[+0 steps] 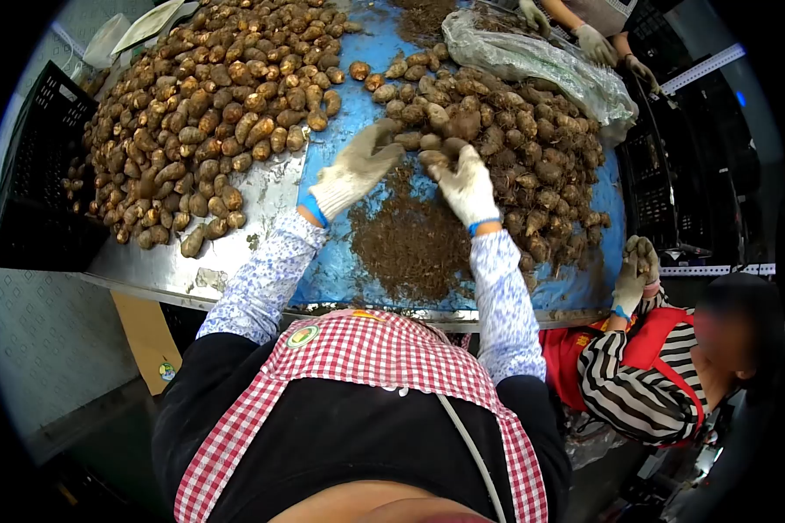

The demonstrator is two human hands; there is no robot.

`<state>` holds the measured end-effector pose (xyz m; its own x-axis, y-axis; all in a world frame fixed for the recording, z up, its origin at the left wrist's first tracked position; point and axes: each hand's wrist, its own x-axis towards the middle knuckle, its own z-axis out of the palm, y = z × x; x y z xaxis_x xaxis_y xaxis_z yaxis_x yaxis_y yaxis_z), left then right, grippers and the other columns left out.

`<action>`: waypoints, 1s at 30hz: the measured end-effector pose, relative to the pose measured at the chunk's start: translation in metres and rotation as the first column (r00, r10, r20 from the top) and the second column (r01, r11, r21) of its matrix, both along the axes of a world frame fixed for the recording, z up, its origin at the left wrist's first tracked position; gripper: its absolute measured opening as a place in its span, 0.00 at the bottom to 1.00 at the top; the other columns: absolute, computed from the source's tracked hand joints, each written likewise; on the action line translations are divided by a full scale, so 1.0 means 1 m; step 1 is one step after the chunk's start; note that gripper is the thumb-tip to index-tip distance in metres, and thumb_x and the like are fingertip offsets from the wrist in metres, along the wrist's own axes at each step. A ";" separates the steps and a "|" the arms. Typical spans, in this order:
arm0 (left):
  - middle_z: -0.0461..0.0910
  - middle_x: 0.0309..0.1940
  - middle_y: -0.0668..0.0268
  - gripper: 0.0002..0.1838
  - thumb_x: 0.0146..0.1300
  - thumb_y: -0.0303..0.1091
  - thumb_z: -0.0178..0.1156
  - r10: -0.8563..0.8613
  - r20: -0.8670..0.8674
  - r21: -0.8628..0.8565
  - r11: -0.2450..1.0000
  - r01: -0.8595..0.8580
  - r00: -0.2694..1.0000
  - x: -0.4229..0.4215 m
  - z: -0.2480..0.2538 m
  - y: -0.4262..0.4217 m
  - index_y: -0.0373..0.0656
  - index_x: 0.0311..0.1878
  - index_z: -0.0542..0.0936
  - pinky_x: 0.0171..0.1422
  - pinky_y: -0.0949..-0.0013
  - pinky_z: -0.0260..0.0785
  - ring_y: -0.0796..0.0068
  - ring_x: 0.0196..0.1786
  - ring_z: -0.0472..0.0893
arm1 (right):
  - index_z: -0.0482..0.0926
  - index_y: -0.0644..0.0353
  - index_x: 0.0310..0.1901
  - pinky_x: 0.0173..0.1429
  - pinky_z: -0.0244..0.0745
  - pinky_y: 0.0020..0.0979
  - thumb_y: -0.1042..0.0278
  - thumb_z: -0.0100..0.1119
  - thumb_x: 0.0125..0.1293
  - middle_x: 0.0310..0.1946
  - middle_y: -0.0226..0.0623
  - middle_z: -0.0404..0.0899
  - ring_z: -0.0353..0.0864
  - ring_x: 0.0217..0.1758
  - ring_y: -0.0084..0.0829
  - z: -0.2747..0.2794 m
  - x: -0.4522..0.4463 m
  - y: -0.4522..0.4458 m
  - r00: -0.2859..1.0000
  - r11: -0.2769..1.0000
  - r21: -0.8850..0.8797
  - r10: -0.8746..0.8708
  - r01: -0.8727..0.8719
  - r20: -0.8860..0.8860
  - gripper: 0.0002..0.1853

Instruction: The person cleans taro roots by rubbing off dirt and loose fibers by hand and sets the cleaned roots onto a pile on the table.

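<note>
My left hand, in a white knit glove with a soiled palm, is at the left edge of the right-hand heap of hairy brown tubers. Its fingers are stretched out and apart, with nothing seen in them. My right hand, gloved the same way, reaches onto the near left side of that heap. Its fingers are bent around a brown tuber, partly hidden by the dirty fingertips. Loose soil and root fibres lie on the blue sheet below both hands.
A large heap of cleaner tubers covers the left metal tabletop. Black crates stand at the left and right edges. Crumpled clear plastic lies behind the right heap. Co-workers' gloved hands show at the right and upper right.
</note>
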<state>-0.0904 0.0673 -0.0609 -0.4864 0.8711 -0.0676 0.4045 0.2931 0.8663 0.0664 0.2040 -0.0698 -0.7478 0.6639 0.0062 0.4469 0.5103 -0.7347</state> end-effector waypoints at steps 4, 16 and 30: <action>0.80 0.47 0.62 0.24 0.77 0.49 0.44 -0.148 0.338 0.162 0.982 0.097 0.929 0.039 0.003 -0.014 0.43 0.66 0.70 0.34 0.73 0.77 0.79 0.41 0.80 | 0.75 0.60 0.52 0.43 0.81 0.34 0.67 0.63 0.64 0.44 0.47 0.81 0.83 0.39 0.38 0.028 0.019 -0.049 0.953 0.907 0.414 0.186 -0.074 -0.238 0.16; 0.79 0.53 0.50 0.20 0.71 0.31 0.52 -0.156 -0.285 0.022 0.985 0.169 0.946 0.082 -0.014 -0.035 0.36 0.64 0.69 0.49 0.69 0.79 0.74 0.49 0.83 | 0.76 0.63 0.52 0.45 0.77 0.35 0.58 0.43 0.79 0.42 0.36 0.80 0.80 0.41 0.31 -0.059 0.047 -0.086 0.758 0.564 -0.815 -0.472 -0.132 -0.450 0.17; 0.73 0.53 0.62 0.31 0.75 0.60 0.44 -0.301 0.662 0.441 0.897 -0.032 0.686 0.096 0.004 -0.053 0.44 0.66 0.68 0.52 0.69 0.75 0.74 0.49 0.75 | 0.77 0.67 0.49 0.48 0.79 0.38 0.47 0.62 0.66 0.42 0.54 0.81 0.84 0.46 0.46 0.029 0.065 -0.104 0.995 0.972 0.214 -0.097 0.097 -0.012 0.26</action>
